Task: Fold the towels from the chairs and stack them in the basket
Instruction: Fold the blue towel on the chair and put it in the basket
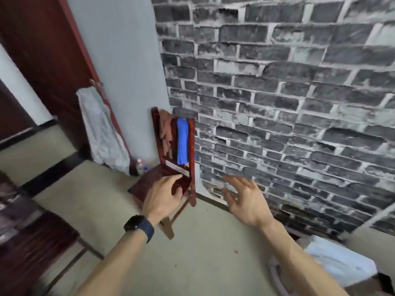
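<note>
- Left grip: empty. Fingers loosely bent, forefinger leading, nothing between them. It hangs in front of the seat of the near chair; contact with the wood cannot be told.
- Right grip: empty, fingers spread wide, palm turned inward. It is in the air just right of the chair, apart from it.
- Black watch on the left wrist.
- Both arms stretch forward, level with each other. Judgement: a reach toward the chair back, two grips ready to take one cloth by its width.
- Blue towel is draped over the top rail of the chair back and hangs down in a narrow strip. Peach towel hangs bunched just beside it, on its left. Both are above the grips and untouched.
- The chair stands with its back against the brick wall, so the towels likely have to be lifted up and forward to come off.
- Further left, a pale grey towel hangs long over a second chair by the door. A plastic bottle stands on the floor between the chairs.
- Basket at lower right on the floor, near the right forearm. A folded pale towel already lies in it.
- Judgement: one towel stacked, three visibly left to fold.
</note>
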`<state>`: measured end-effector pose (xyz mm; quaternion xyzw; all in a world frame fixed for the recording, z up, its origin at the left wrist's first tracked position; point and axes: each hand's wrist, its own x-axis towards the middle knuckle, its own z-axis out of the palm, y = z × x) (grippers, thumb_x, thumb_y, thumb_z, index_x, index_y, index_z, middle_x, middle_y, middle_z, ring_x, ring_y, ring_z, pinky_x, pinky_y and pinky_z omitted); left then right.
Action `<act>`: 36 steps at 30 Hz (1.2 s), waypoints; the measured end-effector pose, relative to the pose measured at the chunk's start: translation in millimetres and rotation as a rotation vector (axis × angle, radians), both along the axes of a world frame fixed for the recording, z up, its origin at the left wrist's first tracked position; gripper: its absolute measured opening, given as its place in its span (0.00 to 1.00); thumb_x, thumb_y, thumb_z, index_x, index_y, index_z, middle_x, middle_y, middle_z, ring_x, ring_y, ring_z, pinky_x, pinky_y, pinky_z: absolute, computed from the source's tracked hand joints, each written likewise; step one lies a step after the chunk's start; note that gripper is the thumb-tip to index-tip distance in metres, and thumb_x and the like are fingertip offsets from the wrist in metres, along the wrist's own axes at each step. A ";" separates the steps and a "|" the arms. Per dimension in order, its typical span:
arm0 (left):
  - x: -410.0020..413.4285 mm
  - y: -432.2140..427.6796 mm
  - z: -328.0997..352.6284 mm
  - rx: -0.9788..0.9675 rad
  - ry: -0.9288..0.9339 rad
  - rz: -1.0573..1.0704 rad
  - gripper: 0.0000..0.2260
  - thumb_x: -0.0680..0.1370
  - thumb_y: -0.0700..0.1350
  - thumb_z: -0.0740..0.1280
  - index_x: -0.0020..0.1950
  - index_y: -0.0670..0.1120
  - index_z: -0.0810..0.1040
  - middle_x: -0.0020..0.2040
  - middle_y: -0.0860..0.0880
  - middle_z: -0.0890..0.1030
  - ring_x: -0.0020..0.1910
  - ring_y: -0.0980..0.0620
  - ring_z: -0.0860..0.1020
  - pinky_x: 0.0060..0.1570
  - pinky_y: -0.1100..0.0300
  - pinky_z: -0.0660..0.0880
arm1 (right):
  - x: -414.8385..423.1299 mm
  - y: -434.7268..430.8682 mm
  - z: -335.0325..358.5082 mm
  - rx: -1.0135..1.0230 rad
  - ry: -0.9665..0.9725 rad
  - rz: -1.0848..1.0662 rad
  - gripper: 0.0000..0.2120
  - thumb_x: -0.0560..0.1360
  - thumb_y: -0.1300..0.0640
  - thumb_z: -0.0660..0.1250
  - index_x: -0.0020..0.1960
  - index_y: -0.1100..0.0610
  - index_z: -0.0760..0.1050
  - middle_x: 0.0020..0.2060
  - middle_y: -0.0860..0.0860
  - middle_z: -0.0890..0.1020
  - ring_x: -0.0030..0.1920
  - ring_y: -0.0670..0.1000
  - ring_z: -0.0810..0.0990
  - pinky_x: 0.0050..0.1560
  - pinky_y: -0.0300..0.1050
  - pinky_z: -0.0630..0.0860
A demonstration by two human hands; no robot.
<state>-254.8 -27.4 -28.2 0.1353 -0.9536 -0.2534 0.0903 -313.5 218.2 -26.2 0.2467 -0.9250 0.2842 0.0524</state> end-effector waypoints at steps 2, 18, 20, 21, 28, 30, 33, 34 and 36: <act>-7.5 -50.4 5.5 -0.001 0.009 0.017 0.20 0.79 0.48 0.65 0.71 0.54 0.73 0.68 0.51 0.76 0.67 0.49 0.73 0.66 0.54 0.70 | -14.2 -44.5 3.6 0.003 -0.016 0.002 0.18 0.79 0.45 0.60 0.65 0.49 0.78 0.62 0.45 0.81 0.65 0.51 0.77 0.68 0.49 0.69; -156.6 -280.7 8.3 -0.079 0.046 -0.053 0.20 0.80 0.51 0.62 0.73 0.56 0.69 0.67 0.55 0.76 0.65 0.55 0.74 0.65 0.56 0.72 | -164.8 -255.5 7.3 -0.121 -0.194 -0.078 0.20 0.80 0.42 0.62 0.70 0.45 0.73 0.66 0.44 0.78 0.67 0.51 0.76 0.66 0.51 0.75; -190.7 -304.5 -0.2 -0.084 0.034 -0.076 0.21 0.80 0.52 0.61 0.74 0.57 0.68 0.69 0.55 0.74 0.68 0.55 0.72 0.67 0.55 0.71 | -200.6 -281.6 -5.6 -0.113 -0.237 -0.102 0.21 0.80 0.42 0.63 0.71 0.46 0.72 0.66 0.44 0.79 0.66 0.51 0.77 0.65 0.48 0.74; -209.0 -316.7 -4.6 -0.081 0.025 -0.088 0.21 0.81 0.52 0.61 0.74 0.57 0.68 0.70 0.55 0.73 0.69 0.54 0.71 0.68 0.55 0.70 | -220.6 -294.8 -10.7 -0.111 -0.251 -0.125 0.21 0.80 0.43 0.64 0.71 0.47 0.72 0.66 0.45 0.79 0.64 0.51 0.78 0.64 0.47 0.74; -321.4 -385.4 -26.0 -0.111 -0.114 -0.182 0.22 0.81 0.52 0.61 0.75 0.56 0.66 0.73 0.54 0.72 0.72 0.52 0.68 0.70 0.52 0.68 | -349.6 -365.5 -43.4 -0.150 -0.471 -0.388 0.22 0.78 0.44 0.65 0.68 0.53 0.72 0.59 0.49 0.82 0.59 0.55 0.81 0.58 0.49 0.76; -351.8 -397.4 -29.1 -0.122 -0.119 -0.205 0.22 0.81 0.53 0.61 0.75 0.56 0.66 0.73 0.53 0.71 0.73 0.51 0.68 0.71 0.50 0.68 | -380.3 -381.0 -53.9 -0.201 -0.566 -0.490 0.21 0.78 0.45 0.66 0.66 0.55 0.73 0.54 0.51 0.81 0.56 0.55 0.80 0.53 0.47 0.74; -396.3 -407.7 -41.0 -0.142 -0.120 -0.276 0.23 0.81 0.52 0.62 0.76 0.55 0.66 0.76 0.52 0.68 0.74 0.50 0.66 0.72 0.53 0.66 | -418.4 -402.8 -83.5 -0.364 -0.711 -0.641 0.18 0.77 0.49 0.70 0.61 0.58 0.74 0.48 0.51 0.80 0.50 0.55 0.79 0.50 0.46 0.72; -411.8 -409.8 -47.9 -0.159 -0.126 -0.311 0.23 0.80 0.52 0.62 0.76 0.54 0.66 0.76 0.51 0.67 0.74 0.49 0.66 0.72 0.53 0.64 | -428.3 -408.1 -97.6 -0.416 -0.739 -0.690 0.17 0.75 0.49 0.72 0.58 0.58 0.75 0.45 0.52 0.80 0.47 0.55 0.78 0.49 0.49 0.75; -444.7 -412.4 -64.1 -0.196 -0.127 -0.388 0.24 0.80 0.52 0.62 0.76 0.53 0.66 0.78 0.47 0.64 0.75 0.46 0.64 0.72 0.51 0.62 | -443.8 -418.9 -127.9 -0.452 -0.775 -0.765 0.16 0.74 0.47 0.72 0.53 0.58 0.75 0.37 0.52 0.77 0.39 0.54 0.76 0.41 0.51 0.76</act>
